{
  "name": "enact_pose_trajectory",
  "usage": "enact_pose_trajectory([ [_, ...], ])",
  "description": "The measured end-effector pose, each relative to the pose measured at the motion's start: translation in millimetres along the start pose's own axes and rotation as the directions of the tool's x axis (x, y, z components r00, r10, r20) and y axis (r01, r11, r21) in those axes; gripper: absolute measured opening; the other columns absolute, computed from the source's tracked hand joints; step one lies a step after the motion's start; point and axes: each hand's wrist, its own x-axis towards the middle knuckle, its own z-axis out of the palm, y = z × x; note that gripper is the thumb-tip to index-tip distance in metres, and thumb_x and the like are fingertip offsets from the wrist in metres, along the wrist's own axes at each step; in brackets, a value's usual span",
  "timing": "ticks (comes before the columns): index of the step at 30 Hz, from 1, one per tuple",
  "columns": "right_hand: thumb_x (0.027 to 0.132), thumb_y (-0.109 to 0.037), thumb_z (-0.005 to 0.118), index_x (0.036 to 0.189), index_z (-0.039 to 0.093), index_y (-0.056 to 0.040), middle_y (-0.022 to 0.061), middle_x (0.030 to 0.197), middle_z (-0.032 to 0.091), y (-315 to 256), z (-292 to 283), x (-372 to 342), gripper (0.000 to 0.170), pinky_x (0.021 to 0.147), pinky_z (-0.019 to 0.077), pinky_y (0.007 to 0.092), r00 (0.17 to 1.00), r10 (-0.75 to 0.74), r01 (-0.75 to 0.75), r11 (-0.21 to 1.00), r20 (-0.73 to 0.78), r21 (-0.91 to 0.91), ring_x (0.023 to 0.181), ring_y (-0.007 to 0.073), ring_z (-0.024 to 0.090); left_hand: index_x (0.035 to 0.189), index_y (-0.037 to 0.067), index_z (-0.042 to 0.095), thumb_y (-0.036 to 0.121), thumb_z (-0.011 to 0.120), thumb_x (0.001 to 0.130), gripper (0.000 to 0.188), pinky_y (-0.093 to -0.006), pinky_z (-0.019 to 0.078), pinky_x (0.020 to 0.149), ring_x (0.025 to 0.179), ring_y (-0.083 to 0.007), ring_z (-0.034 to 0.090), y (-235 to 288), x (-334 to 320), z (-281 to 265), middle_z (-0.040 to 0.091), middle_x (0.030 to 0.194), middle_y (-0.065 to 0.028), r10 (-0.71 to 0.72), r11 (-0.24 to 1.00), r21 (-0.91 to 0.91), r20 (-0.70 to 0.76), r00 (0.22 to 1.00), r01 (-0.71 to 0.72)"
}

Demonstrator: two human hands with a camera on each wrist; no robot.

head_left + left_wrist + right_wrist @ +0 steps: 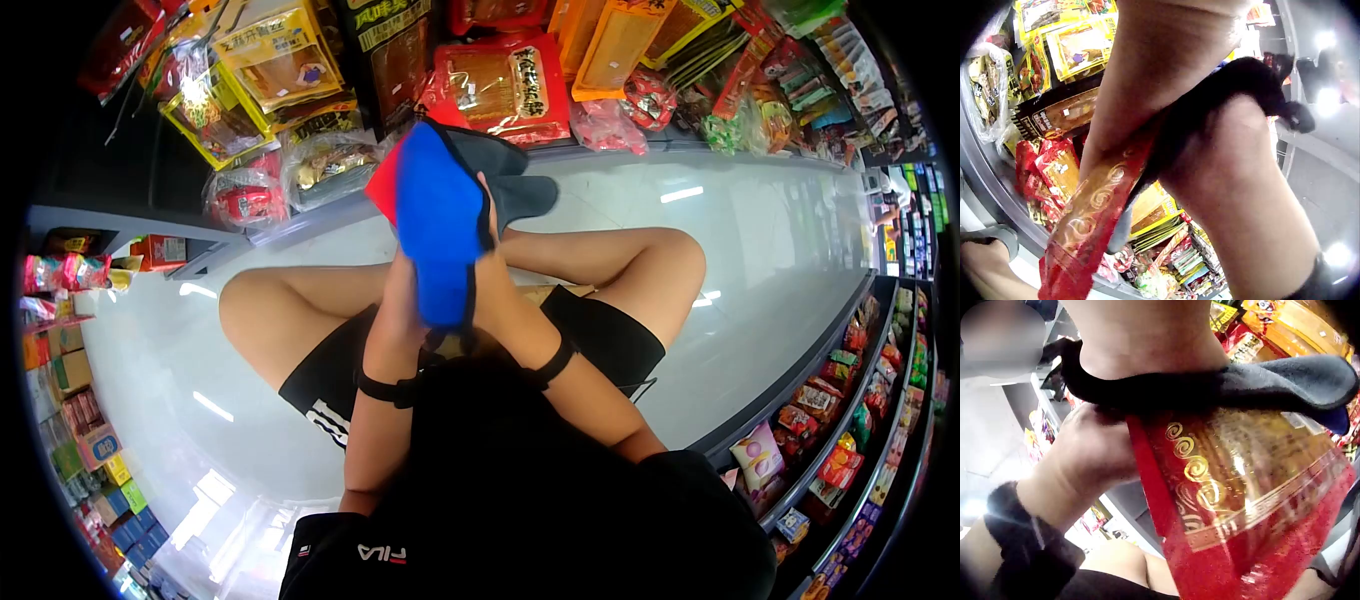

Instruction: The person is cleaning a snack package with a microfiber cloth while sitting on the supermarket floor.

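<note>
A bright blue cloth piece (435, 200) with black edging covers much of both hands in the head view. Its grey side (1291, 378) shows in the right wrist view. Beneath it is a flat red snack packet (1235, 500) with gold swirls and a clear window. My right hand (487, 215) grips the cloth at its right edge. The left hand (1094, 440) holds the packet near its edge, its fingers mostly hidden by packet and cloth. A red corner of the packet pokes out left of the cloth in the head view.
Shelves ahead carry packets, including a red one (500, 85) and an orange one (620, 50). Snack racks (840, 400) line the right and boxes (95, 440) the left. My bent legs (640, 260) flank the hands over the shiny floor (780, 240).
</note>
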Motion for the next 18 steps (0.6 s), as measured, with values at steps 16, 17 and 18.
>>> enact_pose_trajectory([
  [16, 0.089, -0.017, 0.065, 0.125, 0.059, -0.0009, 0.0215, 0.128, 0.058, -13, -14, 15, 0.04, 0.101, 0.0446, 0.0414, 0.995, 0.086, -0.086, 0.996, 0.055, -0.003, 0.119, 0.0357, 0.055, 0.143, 0.005, 0.039, 0.043, 0.034, 0.107, 0.053, -0.0376, 0.0494, 0.099, 0.116, -0.021, 0.059, 11, 21, 8, 0.056, 0.134, -0.0095, 0.119, 0.916, -0.384, -0.009, 0.993, -0.113],
  [17, 0.089, -0.016, 0.065, 0.128, 0.056, -0.0009, 0.0204, 0.131, 0.056, -11, -18, 6, 0.043, 0.102, 0.0439, 0.0406, 0.996, 0.011, 0.001, 0.991, 0.091, -0.132, 0.123, 0.0332, 0.053, 0.144, 0.005, 0.038, 0.043, 0.034, 0.107, 0.053, -0.0383, 0.0484, 0.101, 0.118, -0.0221, 0.058, 12, 17, 10, 0.055, 0.135, -0.0102, 0.134, 0.909, -0.4, 0.011, 0.991, -0.119],
  [18, 0.089, -0.016, 0.065, 0.128, 0.056, -0.0009, 0.0204, 0.131, 0.056, -6, -13, 5, 0.043, 0.102, 0.0439, 0.0406, 0.997, 0.001, 0.01, 0.99, 0.08, -0.138, 0.123, 0.0332, 0.053, 0.145, 0.004, 0.037, 0.043, 0.033, 0.107, 0.054, -0.0391, 0.0474, 0.103, 0.12, -0.0231, 0.057, 14, 14, 11, 0.054, 0.137, -0.0109, 0.147, 0.9, -0.418, 0.03, 0.989, -0.122],
])
